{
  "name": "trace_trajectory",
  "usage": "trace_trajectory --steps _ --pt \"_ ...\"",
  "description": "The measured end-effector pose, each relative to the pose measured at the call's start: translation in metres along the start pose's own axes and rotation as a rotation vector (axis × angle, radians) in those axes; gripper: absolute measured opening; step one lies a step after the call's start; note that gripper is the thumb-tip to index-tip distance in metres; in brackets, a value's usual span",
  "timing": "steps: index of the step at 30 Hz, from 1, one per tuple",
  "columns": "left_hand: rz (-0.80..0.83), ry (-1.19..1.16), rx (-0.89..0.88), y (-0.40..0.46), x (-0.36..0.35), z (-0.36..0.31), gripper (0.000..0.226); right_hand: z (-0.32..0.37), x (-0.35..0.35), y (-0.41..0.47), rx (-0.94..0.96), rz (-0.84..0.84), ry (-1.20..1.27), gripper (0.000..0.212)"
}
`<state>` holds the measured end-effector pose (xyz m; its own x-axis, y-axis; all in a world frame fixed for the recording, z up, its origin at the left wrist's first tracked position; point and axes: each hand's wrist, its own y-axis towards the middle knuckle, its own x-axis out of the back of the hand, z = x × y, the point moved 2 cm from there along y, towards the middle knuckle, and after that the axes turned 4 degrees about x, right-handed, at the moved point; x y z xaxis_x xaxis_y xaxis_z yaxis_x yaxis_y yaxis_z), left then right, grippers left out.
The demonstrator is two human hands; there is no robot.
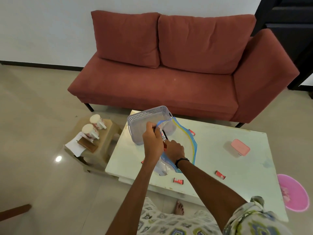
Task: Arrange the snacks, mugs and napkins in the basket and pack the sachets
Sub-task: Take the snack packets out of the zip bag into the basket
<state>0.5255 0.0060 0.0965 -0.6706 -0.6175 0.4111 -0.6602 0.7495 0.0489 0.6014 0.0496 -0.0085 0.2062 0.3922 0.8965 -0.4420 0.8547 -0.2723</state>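
A clear zip bag (188, 139) with a blue and yellow seal is held open above the white table (211, 150). My left hand (152, 141) grips the bag's upper rim. My right hand (175, 150) is inside the bag's mouth, closed on a red sachet (165, 146). Behind the bag stands an empty grey perforated basket (145, 119). Loose red sachets lie on the table at the front (178, 181), at the front right (220, 175), by the bag's far side (191, 132) and by my left forearm (142, 161). Two white floral mugs (91, 129) and white napkins (74, 146) sit on a low stool.
A pink-lidded box (239, 147) sits at the table's right. A pink round object (293, 192) hangs off the right edge. The stool (100, 141) also carries a brown block. A red sofa (169, 65) stands close behind the table. My foot (179, 208) is on the floor below.
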Motion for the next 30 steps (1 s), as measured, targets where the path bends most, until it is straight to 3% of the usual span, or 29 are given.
trace_trajectory --steps 11,19,30 --pt "-0.054 0.020 0.063 0.047 0.013 0.025 0.015 0.023 0.014 0.034 0.023 -0.040 0.002 0.021" --pt "-0.084 -0.005 0.219 0.131 0.018 0.045 0.018 0.059 0.087 0.085 0.069 -0.195 0.110 0.006" --pt "-0.119 -0.038 0.264 0.258 -0.006 0.070 0.010 0.073 0.150 0.159 0.039 -0.414 0.356 0.030"
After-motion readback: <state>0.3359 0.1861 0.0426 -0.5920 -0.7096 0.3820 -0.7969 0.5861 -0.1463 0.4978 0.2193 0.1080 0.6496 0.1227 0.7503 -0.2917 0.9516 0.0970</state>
